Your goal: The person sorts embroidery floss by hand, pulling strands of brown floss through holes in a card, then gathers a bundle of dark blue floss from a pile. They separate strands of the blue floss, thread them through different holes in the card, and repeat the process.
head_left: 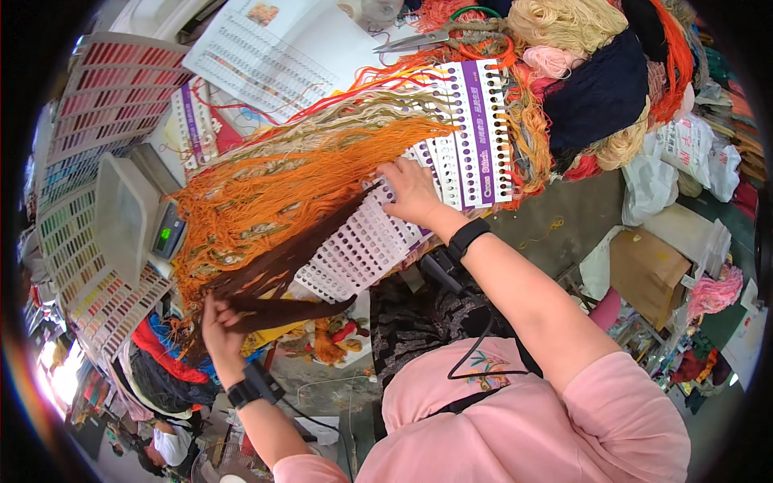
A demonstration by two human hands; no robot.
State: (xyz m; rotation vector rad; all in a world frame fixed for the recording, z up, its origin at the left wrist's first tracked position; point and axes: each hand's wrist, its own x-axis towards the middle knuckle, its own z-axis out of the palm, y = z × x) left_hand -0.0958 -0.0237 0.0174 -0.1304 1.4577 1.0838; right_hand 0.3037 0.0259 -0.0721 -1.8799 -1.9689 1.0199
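My left hand (220, 328) is closed on loose strands of dark brown embroidery thread (282, 256) at their lower left end. The brown strands run up and right toward a white punched thread card (354, 241). My right hand (412, 191) grips this card near the strands' upper end; its fingertips are partly hidden. Above the brown strands, a thick layer of orange thread (250, 189) hangs from the stacked cards, with beige and olive thread (322, 125) beyond it. A purple-striped card (481, 133) lies at the right of the stack.
Scissors (411, 42) and printed sheets (258, 56) lie at the back. Navy skeins (592, 92) and cream skeins (564, 28) are heaped at the far right. A color chart (121, 88), a plastic tray (122, 217) and a device with a green display (167, 233) stand left.
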